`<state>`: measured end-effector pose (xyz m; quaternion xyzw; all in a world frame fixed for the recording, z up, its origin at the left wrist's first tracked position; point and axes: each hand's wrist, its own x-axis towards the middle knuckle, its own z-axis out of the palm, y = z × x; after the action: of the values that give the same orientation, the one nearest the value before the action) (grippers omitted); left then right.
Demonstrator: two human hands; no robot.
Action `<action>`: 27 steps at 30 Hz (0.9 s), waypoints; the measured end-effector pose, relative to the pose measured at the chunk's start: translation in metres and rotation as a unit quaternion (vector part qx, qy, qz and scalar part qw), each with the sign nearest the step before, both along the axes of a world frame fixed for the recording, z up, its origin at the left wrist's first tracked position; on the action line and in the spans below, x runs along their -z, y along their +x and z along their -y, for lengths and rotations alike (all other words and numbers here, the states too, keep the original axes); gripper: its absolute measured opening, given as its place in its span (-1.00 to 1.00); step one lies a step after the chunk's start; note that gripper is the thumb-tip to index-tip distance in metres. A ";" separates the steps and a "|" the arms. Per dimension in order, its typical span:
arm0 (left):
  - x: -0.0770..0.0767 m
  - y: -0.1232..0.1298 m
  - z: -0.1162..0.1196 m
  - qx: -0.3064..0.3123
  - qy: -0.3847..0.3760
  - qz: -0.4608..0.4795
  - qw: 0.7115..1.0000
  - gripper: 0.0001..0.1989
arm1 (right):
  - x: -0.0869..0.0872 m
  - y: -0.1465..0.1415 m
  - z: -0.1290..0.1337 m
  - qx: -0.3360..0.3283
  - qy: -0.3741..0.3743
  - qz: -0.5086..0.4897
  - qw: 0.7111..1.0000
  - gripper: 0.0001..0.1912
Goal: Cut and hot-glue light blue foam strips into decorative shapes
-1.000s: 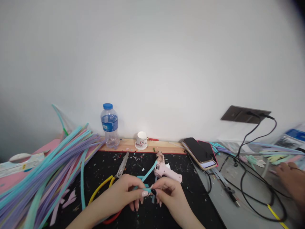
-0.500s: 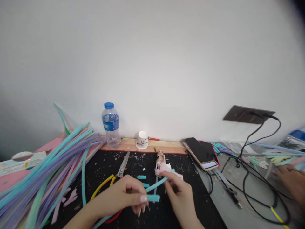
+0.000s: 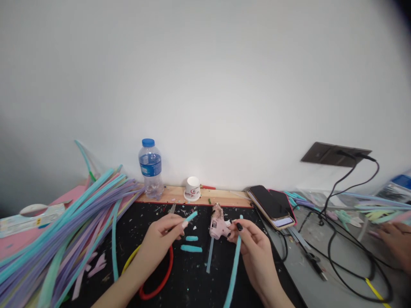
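Between thumb and fingers, my left hand (image 3: 168, 233) pinches a short teal pipe cleaner piece (image 3: 192, 216). Closed on a long teal pipe cleaner (image 3: 235, 269) is my right hand (image 3: 252, 241); the strip hangs down toward the front edge of the view. A pink glue gun (image 3: 218, 226) lies between the hands, its clear glue stick (image 3: 210, 255) pointing toward me. Two cut teal pieces (image 3: 191, 248) rest on the black mat (image 3: 192, 282). Scissors with red and yellow handles (image 3: 157, 293) lie partly hidden under my left forearm.
A large bundle of pastel pipe cleaners (image 3: 73, 226) fills the left side. At the wall stand a water bottle (image 3: 150, 169) and a paper cup (image 3: 192, 189). Phones (image 3: 271, 205) and black cables (image 3: 334, 239) lie to the right, near another person's hand (image 3: 393, 239).
My hands have moved apart. My left hand has shifted up and left with the short piece, uncovering the cut pieces, while the long strip now hangs from my right hand.
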<state>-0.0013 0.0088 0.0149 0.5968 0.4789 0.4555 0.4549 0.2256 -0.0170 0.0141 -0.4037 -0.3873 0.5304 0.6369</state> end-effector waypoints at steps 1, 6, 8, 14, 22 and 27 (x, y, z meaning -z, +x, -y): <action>0.000 0.003 0.002 0.006 0.028 -0.027 0.999 -0.79 | 0.000 -0.002 0.000 -0.012 -0.011 0.004 1.000 -0.82; 0.003 0.015 0.012 0.034 0.065 -0.100 0.992 -0.82 | 0.003 -0.013 0.003 -0.078 -0.043 0.034 0.995 -0.62; 0.004 0.018 0.015 0.048 0.067 -0.114 0.990 -0.81 | 0.005 -0.016 0.004 -0.103 -0.057 0.071 0.990 -0.63; -0.003 0.026 0.025 0.124 0.086 -0.125 0.981 -0.78 | 0.010 -0.020 0.006 -0.147 -0.083 0.164 0.972 -0.72; 0.006 0.031 0.030 0.141 0.094 -0.176 0.970 -0.85 | 0.006 -0.024 0.012 -0.149 -0.031 0.237 0.959 -0.79; 0.007 0.029 0.027 0.133 0.056 -0.138 0.980 -0.81 | 0.008 -0.021 0.011 -0.160 -0.005 0.239 0.958 -0.73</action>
<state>0.0280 -0.0182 0.0081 0.7369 0.4268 0.3305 0.4069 0.2043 -0.0283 0.0057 -0.4549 -0.5851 0.5154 0.4302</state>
